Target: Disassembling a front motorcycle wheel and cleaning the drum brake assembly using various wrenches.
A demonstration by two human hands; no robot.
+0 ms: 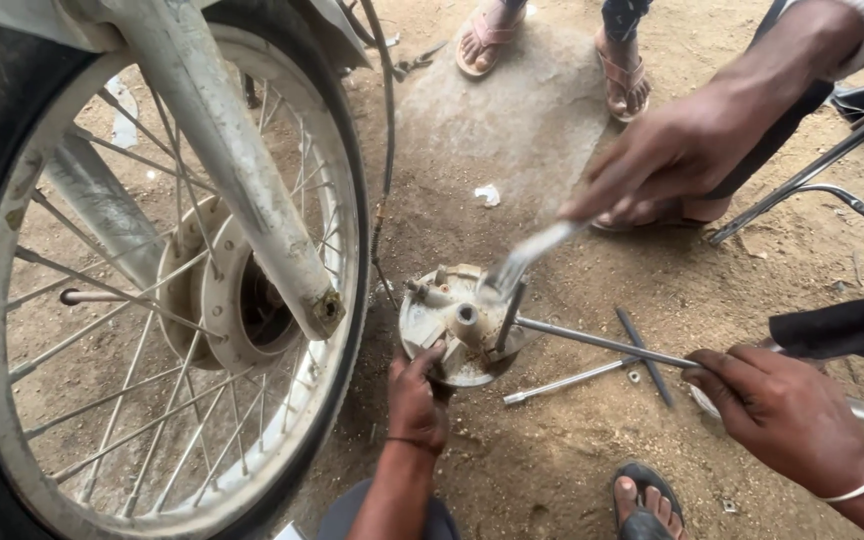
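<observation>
I am low down on the dirt ground, next to a motorbike wheel [152,300]. The wheel fills the left side. It has a black tyre, thin shiny spokes and a worn white fork leg [222,170] across it. A thin dark cable [387,150] hangs down just beside the tyre.

A round metal plate [457,325] lies flat on the ground in the middle, just beside the tyre. It is dusty and has little bumps and a short tube on top. My left hand [414,400] holds its near edge. My fingers [430,358] are clamped on the rim.

My right hand [782,410] is on the right, with a white bangle on the wrist. Its fingers are curled tight around the end of a long metal rod [602,343]. The rod reaches left to the plate and meets a short pin standing there.

Another person's hand [672,155] comes in from the top right corner. It holds a flat tool [527,260] that looks blurry. The tool's tip is at the top of the plate.

A second shiny rod [567,382] and a dark bar [644,355] lie on the ground between the plate and my right hand. Two feet in sandals [487,35] stand at the far edge. A foot in a dark sandal [647,500] is at the near edge.
</observation>
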